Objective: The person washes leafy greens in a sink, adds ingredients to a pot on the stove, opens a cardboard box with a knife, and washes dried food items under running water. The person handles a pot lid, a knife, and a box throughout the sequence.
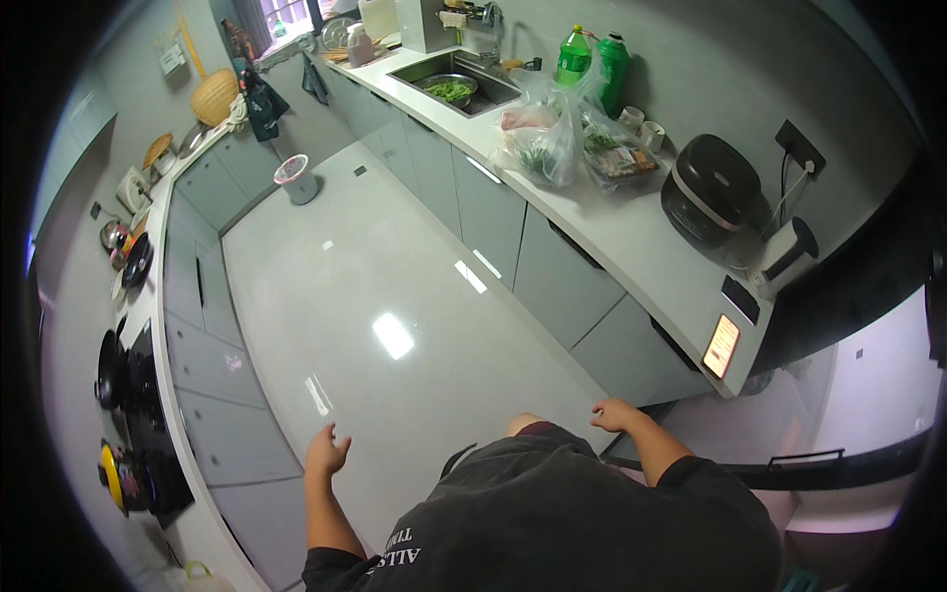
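Observation:
My left hand [327,450] hangs over the pale glossy floor [325,288], beside the grey lower cabinets on the left. Its thumb stands apart from the fingers and nothing is in it. My right hand [615,414] hangs near the end of the right-hand cabinets, also holding nothing, its fingers loosely bent and apart. Neither hand touches anything. Closest to the right hand on the white countertop [629,244] lie a lit smartphone [720,346] and a dark flat object [740,299].
Along the right counter are a rice cooker [710,191], plastic bags of food [544,140], green bottles [574,58] and a sink [481,100] with a metal bowl of green vegetables [450,90]. A bin [296,180] stands on the floor. Black pans [111,370] line the left.

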